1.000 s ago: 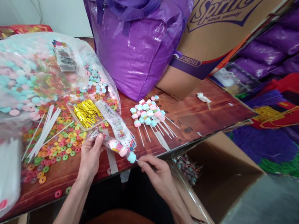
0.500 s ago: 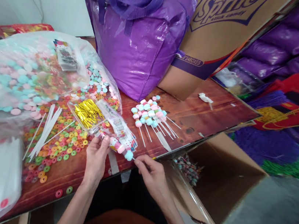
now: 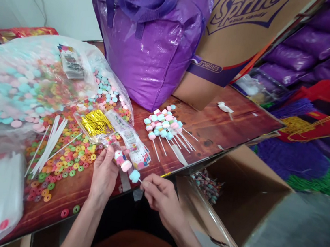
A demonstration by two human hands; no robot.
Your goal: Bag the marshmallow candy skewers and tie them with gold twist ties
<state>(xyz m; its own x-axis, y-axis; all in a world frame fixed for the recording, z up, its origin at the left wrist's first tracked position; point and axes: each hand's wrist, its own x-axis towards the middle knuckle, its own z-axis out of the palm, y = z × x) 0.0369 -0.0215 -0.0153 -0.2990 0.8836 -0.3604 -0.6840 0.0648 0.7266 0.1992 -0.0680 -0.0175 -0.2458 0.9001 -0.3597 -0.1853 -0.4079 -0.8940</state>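
Note:
A candy skewer [image 3: 126, 166] with pink, white and blue pieces is held between my two hands above the table's front edge. My left hand [image 3: 104, 172] pinches a clear printed wrapper around the skewer's upper end. The fingers of my right hand [image 3: 157, 191] are closed on the thin white stick below the blue end piece [image 3: 135, 176]. A gold twist tie [image 3: 165, 174] shows beside my right hand; whether the fingers hold it I cannot tell. Just beyond my left hand lie flat printed wrappers [image 3: 134, 137] and a clear tray of gold twist ties [image 3: 96, 123].
Finished-looking skewers [image 3: 164, 125] lie in a pile at the centre. Ring candies [image 3: 64, 158], white sticks [image 3: 49, 146] and a big clear candy bag [image 3: 13, 65] cover the left. A purple bag [image 3: 150, 56] stands behind. An open carton [image 3: 251, 205] sits below right.
Both hands have shifted slightly left and toward me with the skewer, which now tilts down more steeply. More of the gold twist tie shows beside my right hand.

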